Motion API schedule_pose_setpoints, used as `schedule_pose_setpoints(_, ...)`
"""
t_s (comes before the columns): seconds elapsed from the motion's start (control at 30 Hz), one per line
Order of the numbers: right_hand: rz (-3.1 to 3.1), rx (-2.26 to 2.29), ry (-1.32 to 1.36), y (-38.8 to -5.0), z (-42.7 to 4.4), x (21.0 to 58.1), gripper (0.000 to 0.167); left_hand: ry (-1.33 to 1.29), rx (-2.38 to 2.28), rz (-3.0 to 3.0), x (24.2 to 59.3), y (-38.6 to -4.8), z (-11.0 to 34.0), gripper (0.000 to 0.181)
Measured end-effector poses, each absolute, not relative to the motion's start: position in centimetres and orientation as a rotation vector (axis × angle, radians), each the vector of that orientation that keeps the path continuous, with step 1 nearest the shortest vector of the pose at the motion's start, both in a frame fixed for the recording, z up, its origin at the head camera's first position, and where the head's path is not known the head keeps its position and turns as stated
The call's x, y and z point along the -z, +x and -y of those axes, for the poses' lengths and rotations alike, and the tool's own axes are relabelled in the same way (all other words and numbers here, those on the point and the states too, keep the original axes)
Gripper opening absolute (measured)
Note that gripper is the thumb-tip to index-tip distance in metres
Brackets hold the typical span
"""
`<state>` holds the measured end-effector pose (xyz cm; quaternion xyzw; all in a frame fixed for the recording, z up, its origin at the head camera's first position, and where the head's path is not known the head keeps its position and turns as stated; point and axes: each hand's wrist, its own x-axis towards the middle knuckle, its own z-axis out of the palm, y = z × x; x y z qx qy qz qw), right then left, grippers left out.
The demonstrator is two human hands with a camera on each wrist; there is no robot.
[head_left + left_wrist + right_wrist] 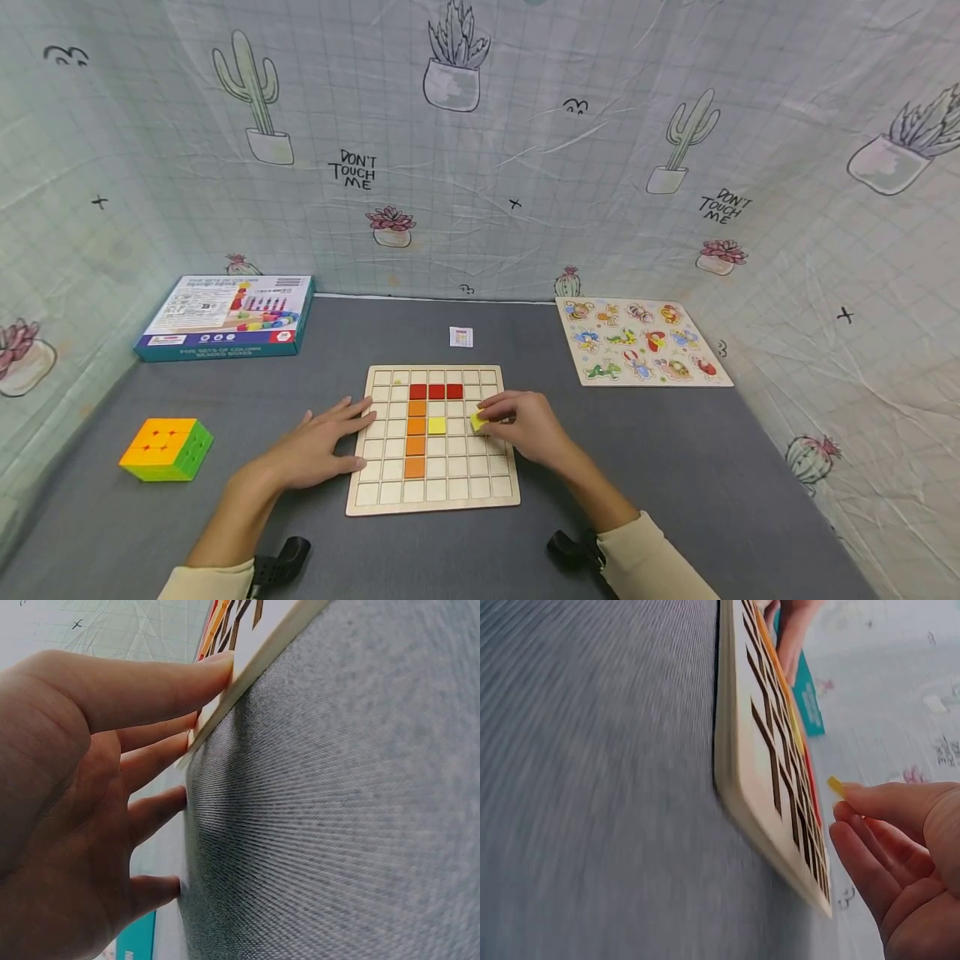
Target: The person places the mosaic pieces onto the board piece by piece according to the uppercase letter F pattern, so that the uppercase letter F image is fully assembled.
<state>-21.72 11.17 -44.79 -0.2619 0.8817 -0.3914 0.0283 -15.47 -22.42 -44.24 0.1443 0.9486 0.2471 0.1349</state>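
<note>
A wooden grid board lies on the grey table, with a row of red tiles, a column of orange tiles and one yellow tile set in its cells. My right hand pinches another yellow tile between thumb and fingertips, just above the right part of the grid. On the board's left edge rests my left hand, fingers spread; in the left wrist view its thumb touches the board's rim.
A puzzle cube sits at the left, with a boxed set behind it. A small printed card lies beyond the board. At the back right is a board of insect pictures. A patterned cloth hangs behind the table.
</note>
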Motion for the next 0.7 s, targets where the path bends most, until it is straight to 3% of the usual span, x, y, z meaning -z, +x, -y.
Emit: schedule_pose_setpoints(0.7, -2.717, 1.109, -0.831, -22.2, -7.6, 45.3, 0.012, 0.404, -0.728, -2.745, 44.3, -15.5, 22.4, 0.072)
